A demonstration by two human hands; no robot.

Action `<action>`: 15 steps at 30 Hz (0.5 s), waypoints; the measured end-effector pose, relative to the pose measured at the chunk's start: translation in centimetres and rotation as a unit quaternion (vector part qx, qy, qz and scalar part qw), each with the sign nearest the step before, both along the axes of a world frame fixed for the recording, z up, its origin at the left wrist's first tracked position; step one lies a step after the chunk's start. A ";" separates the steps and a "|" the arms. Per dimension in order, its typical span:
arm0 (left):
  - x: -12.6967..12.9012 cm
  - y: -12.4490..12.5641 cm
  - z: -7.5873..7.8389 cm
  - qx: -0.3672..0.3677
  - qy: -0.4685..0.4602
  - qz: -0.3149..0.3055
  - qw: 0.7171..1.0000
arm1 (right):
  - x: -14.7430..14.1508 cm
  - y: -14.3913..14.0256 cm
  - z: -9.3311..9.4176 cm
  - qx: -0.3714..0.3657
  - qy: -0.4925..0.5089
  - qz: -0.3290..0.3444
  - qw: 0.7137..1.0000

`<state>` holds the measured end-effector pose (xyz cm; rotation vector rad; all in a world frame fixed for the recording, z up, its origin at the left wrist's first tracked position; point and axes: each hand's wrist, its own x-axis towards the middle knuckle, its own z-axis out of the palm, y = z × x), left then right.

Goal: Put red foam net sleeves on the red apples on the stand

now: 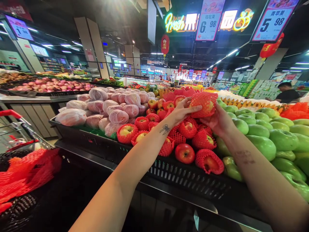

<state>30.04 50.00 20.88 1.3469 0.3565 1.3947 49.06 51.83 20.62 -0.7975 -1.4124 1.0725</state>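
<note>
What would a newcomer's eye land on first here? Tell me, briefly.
In the middle, the left hand and right hand together hold up an apple in a red foam net above the pile of netted red apples. Glossy green apples fill the right side, and bright price signs glow overhead.

Green apples (262, 145) lie beside bagged fruit (113, 109), price signs (274, 21) hanging overhead.

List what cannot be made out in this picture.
Head view:
- Apple in both hands: red foam net covers most of it.
- Right hand: fingers hidden behind the apple.
- Small text on price signs: too small.
- Shopping cart: cut by left edge.
</note>
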 end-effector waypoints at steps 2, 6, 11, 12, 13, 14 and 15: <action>0.0 0.0 0.0 0.001 0.000 -0.007 1.000 | 0.1 0.2 -0.1 -0.020 -0.023 0.052 0.998; -0.1 0.1 0.0 0.015 0.013 -0.016 1.000 | 0.2 0.4 -0.1 0.053 -0.034 0.024 0.998; -0.4 0.2 0.1 0.033 0.028 -0.012 0.999 | 0.3 0.5 -0.2 0.069 -0.024 0.029 0.997; -0.4 0.3 0.1 0.034 0.030 -0.012 0.999 | 0.2 0.4 -0.3 0.067 -0.040 0.032 0.996; -0.5 0.3 0.0 0.037 0.033 -0.014 0.999 | 0.2 0.4 -0.4 0.063 -0.056 0.033 0.996; -0.5 0.3 0.0 0.040 0.036 -0.016 0.998 | 0.1 0.3 -0.3 0.057 -0.070 0.033 0.995; -0.5 0.4 0.0 0.043 0.043 -0.014 0.998 | 0.1 0.2 -0.3 0.050 -0.080 0.032 0.995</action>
